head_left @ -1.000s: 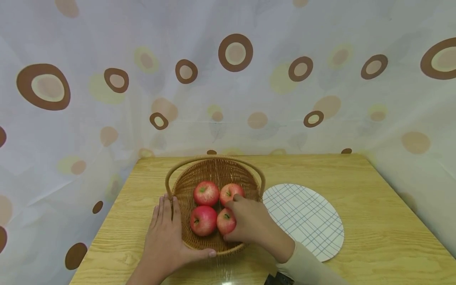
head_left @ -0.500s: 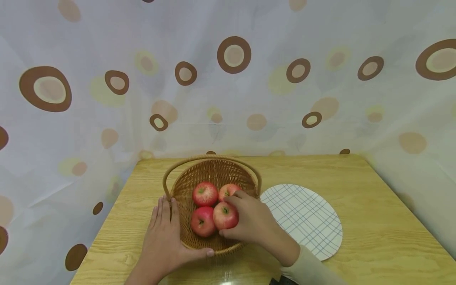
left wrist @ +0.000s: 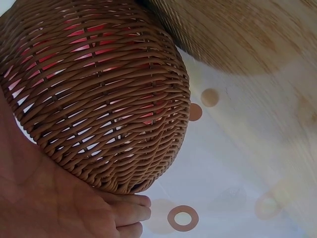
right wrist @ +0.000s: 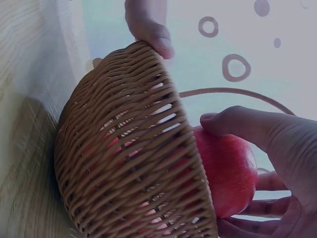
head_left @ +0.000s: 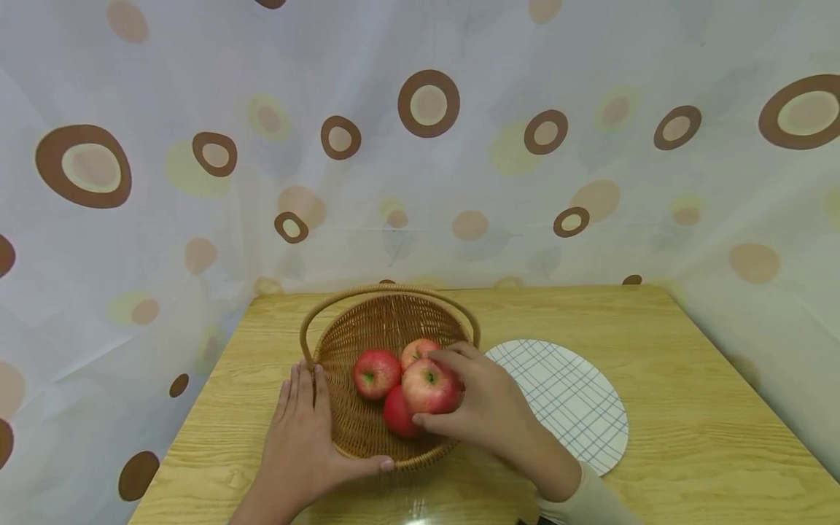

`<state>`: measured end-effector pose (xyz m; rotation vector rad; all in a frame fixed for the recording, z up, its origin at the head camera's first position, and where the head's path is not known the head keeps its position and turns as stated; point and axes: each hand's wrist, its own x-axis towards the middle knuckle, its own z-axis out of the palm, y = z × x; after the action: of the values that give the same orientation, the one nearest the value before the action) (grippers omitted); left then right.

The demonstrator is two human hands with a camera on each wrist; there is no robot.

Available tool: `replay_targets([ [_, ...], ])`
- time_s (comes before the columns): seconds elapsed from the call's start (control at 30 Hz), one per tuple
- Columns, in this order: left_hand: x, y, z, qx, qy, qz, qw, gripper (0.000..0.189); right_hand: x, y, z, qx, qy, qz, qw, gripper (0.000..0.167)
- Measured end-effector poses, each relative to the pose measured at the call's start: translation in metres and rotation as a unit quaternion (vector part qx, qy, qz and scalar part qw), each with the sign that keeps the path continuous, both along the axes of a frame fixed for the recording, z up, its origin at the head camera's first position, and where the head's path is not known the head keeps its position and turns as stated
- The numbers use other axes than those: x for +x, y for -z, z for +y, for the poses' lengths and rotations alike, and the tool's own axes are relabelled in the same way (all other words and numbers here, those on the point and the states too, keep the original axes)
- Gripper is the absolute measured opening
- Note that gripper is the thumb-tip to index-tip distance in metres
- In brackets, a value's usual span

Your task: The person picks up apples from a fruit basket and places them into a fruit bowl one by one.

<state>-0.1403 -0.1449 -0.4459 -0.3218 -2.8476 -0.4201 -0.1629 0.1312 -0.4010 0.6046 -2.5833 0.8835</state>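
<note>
Right hand (head_left: 488, 405) grips an apple (head_left: 429, 390) at the basket (head_left: 394, 321)

The hands are apart, at opposite sides of the wicker basket. The right hand has thumb and fingers curled round the red apple at the basket's near right; the right wrist view shows part of it above the rim. The left hand (head_left: 303, 448) touches the left side with straight fingers, its thumb along the near rim.

Inside lie three more apples: one at left (head_left: 377, 374), one behind (head_left: 418, 350) and one in front (head_left: 397, 414), the last partly hidden by the gripped apple. The handle (head_left: 394, 289) arches over the basket's far side. To the right, a round white mat (head_left: 577, 405) with blue lines lies on the wooden desk (head_left: 695, 379), partly hidden by the right hand. Behind hangs a spotted sheet (head_left: 485, 65).
</note>
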Motion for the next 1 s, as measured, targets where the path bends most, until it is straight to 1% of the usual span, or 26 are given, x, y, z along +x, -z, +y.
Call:
replay_targets([
  [0.2, 0.0, 0.0, 0.0, 0.002, 0.0, -0.003, 1.0, 0.16, 0.005, -0.005, 0.012, -0.036, -0.018, 0.009, 0.9992, 0.073],
  [0.3, -0.001, 0.001, 0.0, 0.001, -0.001, -0.002, 1.0, 0.161, 0.007, -0.009, 0.017, -0.047, -0.032, 0.006, 0.9984, 0.075],
  [0.4, -0.001, 0.001, -0.001, 0.002, 0.0, -0.003, 1.0, 0.161, 0.008, -0.012, 0.022, -0.059, -0.045, -0.006, 0.9973, 0.076],
  [0.5, -0.002, 0.0, -0.001, 0.003, 0.0, -0.004, 1.0, 0.161, 0.009, -0.013, 0.026, -0.064, -0.051, -0.013, 0.9966, 0.076],
  [0.7, -0.001, -0.001, -0.001, 0.005, 0.001, -0.008, 1.0, 0.162, 0.009, -0.013, 0.031, -0.062, -0.056, -0.008, 0.9964, 0.075],
  [1.0, -0.002, -0.002, -0.001, 0.008, 0.0, -0.015, 0.9999, 0.162, 0.009, -0.013, 0.041, -0.074, -0.06, 0.002, 0.9955, 0.072],
])
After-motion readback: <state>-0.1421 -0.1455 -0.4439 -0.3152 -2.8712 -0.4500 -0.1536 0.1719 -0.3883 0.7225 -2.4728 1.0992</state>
